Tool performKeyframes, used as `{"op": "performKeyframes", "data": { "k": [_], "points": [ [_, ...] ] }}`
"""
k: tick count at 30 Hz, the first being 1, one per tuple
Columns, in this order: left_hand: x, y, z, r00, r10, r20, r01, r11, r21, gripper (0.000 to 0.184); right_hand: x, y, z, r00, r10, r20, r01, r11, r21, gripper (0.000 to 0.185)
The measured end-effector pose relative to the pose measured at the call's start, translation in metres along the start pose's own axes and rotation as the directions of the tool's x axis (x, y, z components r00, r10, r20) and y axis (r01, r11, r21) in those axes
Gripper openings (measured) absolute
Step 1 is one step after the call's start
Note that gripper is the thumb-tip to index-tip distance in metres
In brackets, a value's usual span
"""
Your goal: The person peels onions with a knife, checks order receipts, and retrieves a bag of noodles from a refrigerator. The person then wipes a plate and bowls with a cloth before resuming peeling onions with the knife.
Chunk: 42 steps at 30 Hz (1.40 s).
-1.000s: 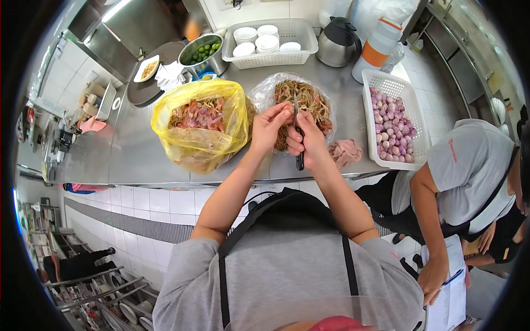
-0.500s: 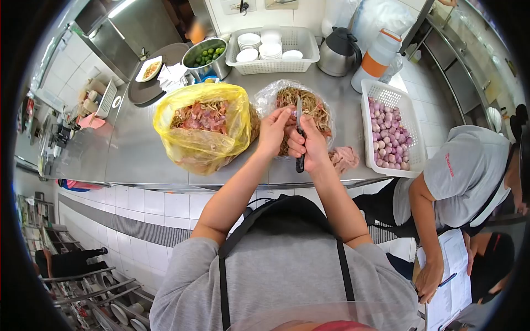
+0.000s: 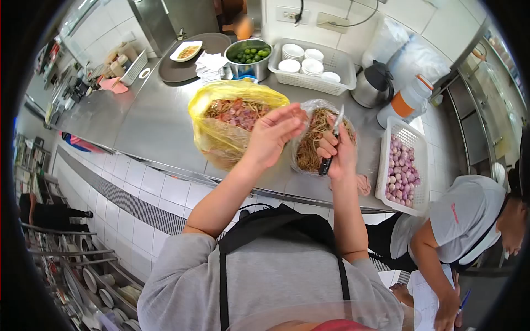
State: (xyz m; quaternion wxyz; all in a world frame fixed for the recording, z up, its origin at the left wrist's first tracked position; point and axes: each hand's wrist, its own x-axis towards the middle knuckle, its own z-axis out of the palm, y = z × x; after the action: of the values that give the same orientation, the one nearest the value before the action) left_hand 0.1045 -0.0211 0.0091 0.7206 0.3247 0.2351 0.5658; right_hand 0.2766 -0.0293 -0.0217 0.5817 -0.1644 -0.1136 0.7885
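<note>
My right hand (image 3: 338,149) is wrapped round the black handle of a small knife (image 3: 326,164), its blade pointing up over a clear plastic bag (image 3: 312,145) of brown, stringy trimmings. My left hand (image 3: 274,134) hovers between that bag and a yellow plastic bag (image 3: 221,132) holding reddish skins and stringy bits. Its fingers are bent together near the tips; whatever they may hold is too small to make out. A pinkish crumpled cloth (image 3: 362,185) lies beside the clear bag.
A white basket (image 3: 380,187) of small purple onions stands right. Behind are a basket (image 3: 348,77) of white bowls, a steel pot (image 3: 255,71) of green fruit, a jug (image 3: 371,88), an orange-banded container (image 3: 402,105) and a round tray (image 3: 168,69). A co-worker (image 3: 464,220) with papers is at right.
My left hand has moved away from the knife toward the yellow bag, while my right hand keeps the knife. The view has turned, and the co-worker's head now shows more.
</note>
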Motion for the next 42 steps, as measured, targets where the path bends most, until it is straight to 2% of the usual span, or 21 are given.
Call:
{"op": "performKeyframes", "data": {
  "k": [1,3,5,6,10,13,15,19,21,24,27,30,33,36,39,42],
  "points": [
    [0.001,0.011,-0.007,0.999,0.043,-0.011,-0.044,0.998,-0.034,0.032,0.003,0.006,0.012,1.000,0.020,-0.004,-0.021,0.998,-0.051,0.027],
    [-0.001,0.028,-0.025,0.997,0.066,-0.042,-0.067,0.998,-0.021,0.032,0.001,0.029,0.044,1.000,-0.027,0.012,0.029,0.946,-0.324,0.034],
    [-0.004,0.041,-0.040,0.995,0.075,-0.073,-0.074,0.997,0.015,0.032,0.004,0.050,0.062,0.997,-0.016,0.082,0.063,0.791,-0.608,0.039],
    [-0.007,0.046,-0.042,0.991,0.091,-0.103,-0.087,0.995,0.037,0.031,0.007,0.061,0.068,0.991,-0.026,0.134,0.109,0.741,-0.663,0.043],
    [-0.012,0.060,-0.059,0.971,0.162,-0.178,-0.156,0.987,0.050,0.030,0.014,0.087,0.090,0.980,0.086,0.178,0.084,0.634,-0.769,0.042],
    [-0.012,0.064,-0.066,0.953,0.249,-0.173,-0.242,0.968,0.062,0.029,0.021,0.101,0.095,0.980,0.122,0.154,0.044,0.627,-0.778,0.043],
    [-0.011,0.061,-0.073,0.936,0.320,-0.144,-0.308,0.946,0.098,0.028,0.024,0.110,0.100,0.986,0.080,0.149,0.056,0.678,-0.733,0.037],
    [-0.017,0.060,-0.078,0.907,0.420,-0.020,-0.396,0.870,0.295,0.029,0.031,0.119,0.104,0.995,0.075,0.062,-0.017,0.760,-0.650,0.024],
    [-0.016,0.059,-0.083,0.889,0.457,0.014,-0.425,0.814,0.396,0.031,0.034,0.116,0.109,0.988,0.133,0.073,-0.070,0.828,-0.556,0.016],
    [-0.016,0.059,-0.087,0.896,0.442,0.047,-0.427,0.824,0.372,0.030,0.038,0.114,0.110,0.974,0.202,0.103,-0.134,0.880,-0.456,0.013],
    [-0.015,0.061,-0.084,0.965,0.251,-0.080,-0.251,0.968,0.011,0.029,0.041,0.114,0.106,0.963,0.231,0.139,-0.159,0.903,-0.398,0.013],
    [-0.012,0.065,-0.094,0.986,0.162,0.042,-0.158,0.983,-0.091,0.029,0.041,0.114,0.104,0.950,0.259,0.177,-0.183,0.916,-0.358,0.013],
    [-0.012,0.070,-0.084,0.987,0.161,-0.026,-0.163,0.964,-0.208,0.028,0.039,0.117,0.106,0.954,0.265,0.143,-0.209,0.925,-0.317,0.013],
    [-0.012,0.071,-0.087,0.980,0.178,-0.086,-0.186,0.977,-0.105,0.027,0.040,0.120,0.106,0.960,0.254,0.120,-0.207,0.929,-0.307,0.012],
    [-0.015,0.071,-0.095,0.977,0.200,-0.072,-0.200,0.980,0.006,0.028,0.040,0.122,0.108,0.963,0.244,0.118,-0.195,0.925,-0.326,0.012],
    [-0.017,0.079,-0.099,0.985,0.152,-0.078,-0.161,0.979,-0.122,0.030,0.039,0.121,0.109,0.981,0.161,0.107,-0.109,0.919,-0.379,0.011]
  ]
}}
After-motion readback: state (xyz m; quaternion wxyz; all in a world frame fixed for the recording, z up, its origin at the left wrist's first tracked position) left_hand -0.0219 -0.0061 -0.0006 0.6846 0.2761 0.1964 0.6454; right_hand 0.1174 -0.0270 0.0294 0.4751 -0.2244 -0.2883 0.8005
